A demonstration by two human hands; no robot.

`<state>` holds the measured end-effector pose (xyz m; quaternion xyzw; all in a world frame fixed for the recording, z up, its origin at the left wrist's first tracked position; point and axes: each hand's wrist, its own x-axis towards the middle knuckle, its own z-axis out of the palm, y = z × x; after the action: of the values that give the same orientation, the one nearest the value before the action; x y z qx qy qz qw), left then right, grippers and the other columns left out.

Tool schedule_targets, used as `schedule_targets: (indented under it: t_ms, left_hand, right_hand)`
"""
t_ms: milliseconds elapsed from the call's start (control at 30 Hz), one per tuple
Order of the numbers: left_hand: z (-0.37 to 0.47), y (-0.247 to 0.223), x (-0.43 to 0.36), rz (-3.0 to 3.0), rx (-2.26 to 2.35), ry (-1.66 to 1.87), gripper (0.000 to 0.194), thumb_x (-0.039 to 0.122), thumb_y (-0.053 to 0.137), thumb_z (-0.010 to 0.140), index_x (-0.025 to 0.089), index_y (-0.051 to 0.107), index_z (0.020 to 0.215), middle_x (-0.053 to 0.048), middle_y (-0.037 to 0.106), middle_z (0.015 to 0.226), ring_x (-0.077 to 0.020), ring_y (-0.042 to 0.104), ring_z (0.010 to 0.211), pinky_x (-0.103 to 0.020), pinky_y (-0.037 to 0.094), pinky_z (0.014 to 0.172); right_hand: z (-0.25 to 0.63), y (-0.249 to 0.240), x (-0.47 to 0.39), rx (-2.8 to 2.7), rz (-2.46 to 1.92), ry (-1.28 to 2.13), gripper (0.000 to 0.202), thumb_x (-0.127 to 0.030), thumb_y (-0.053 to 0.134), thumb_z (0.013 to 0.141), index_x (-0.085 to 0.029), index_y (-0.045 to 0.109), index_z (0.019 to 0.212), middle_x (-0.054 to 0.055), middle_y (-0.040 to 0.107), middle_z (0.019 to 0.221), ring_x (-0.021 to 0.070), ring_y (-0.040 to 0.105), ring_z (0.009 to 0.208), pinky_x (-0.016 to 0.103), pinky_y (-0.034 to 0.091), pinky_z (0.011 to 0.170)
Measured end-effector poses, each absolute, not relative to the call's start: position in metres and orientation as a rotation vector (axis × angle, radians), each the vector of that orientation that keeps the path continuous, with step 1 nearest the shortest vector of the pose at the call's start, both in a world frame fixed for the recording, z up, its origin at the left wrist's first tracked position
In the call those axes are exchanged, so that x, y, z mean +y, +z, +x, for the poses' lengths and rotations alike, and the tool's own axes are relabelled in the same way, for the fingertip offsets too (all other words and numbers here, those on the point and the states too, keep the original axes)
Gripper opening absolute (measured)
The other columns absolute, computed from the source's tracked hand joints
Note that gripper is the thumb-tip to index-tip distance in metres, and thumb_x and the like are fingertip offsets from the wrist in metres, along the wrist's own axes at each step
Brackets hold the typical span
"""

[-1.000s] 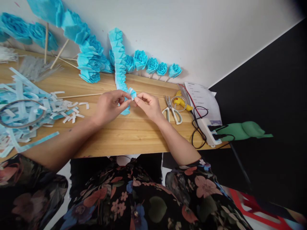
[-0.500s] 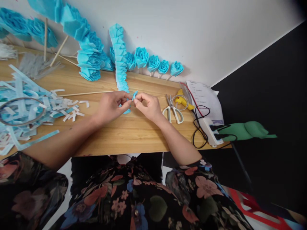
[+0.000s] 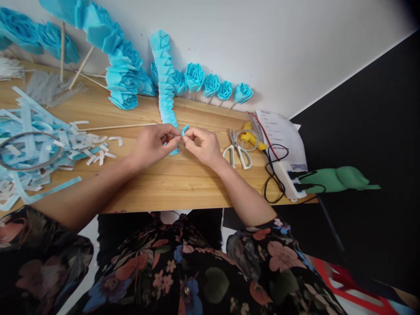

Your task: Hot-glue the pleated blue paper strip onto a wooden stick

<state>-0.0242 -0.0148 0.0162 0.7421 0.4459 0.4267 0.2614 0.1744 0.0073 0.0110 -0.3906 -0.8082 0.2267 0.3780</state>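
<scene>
A small folded piece of blue crepe paper [image 3: 185,129] is held up between my two hands over the table. My right hand [image 3: 205,146] pinches it between thumb and fingertips. From the other side, the closed fingertips of my left hand [image 3: 152,142] meet its lower left edge. Just behind my hands a long stack of folded blue paper petals [image 3: 165,78] leans on the wall and runs down to the tabletop. Part of its lower end is hidden by my fingers. To the left of my left hand, a thin wooden stick [image 3: 118,127] lies on the table.
Scissors [image 3: 238,151], a yellow glue gun [image 3: 251,138] and a white power strip [image 3: 288,183] lie to the right on the wooden table [image 3: 183,188]. Blue paper roses [image 3: 211,85] line the wall. Blue and white paper strips [image 3: 36,144] are heaped at left.
Very little differs. My hands keep their pinch on the blue paper piece at nearly the same spot, and the view has shifted slightly.
</scene>
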Motion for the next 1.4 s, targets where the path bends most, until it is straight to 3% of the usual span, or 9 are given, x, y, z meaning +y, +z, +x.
schedule_targets:
  t_ms: [367,1400]
  left_hand:
    - [-0.0238,0.0202,-0.0156,1.966,1.170,1.147,0.020,0.034,0.057,0.086,0.020,0.070,0.079,-0.001,0.065,0.065,-0.0128,0.049,0.056,-0.026,0.037,0.053]
    - [-0.0245,0.0146,-0.0116,1.930,1.183,1.153,0.026,0.044,0.065,0.091,0.022,0.074,0.082,-0.001,0.067,0.066,-0.0138,0.051,0.058,-0.027,0.037,0.054]
  right_hand:
    - [0.1749,0.0110,0.0074,-2.048,-0.930,0.591,0.022,-0.034,0.058,0.092,-0.025,0.053,0.073,-0.001,0.057,0.068,0.0155,0.052,0.068,0.032,0.043,0.074]
    - [0.1769,0.0101,0.0091,-2.028,-1.005,0.612,0.024,-0.036,0.060,0.093,-0.025,0.053,0.073,-0.001,0.058,0.070,0.0156,0.052,0.070,0.032,0.045,0.075]
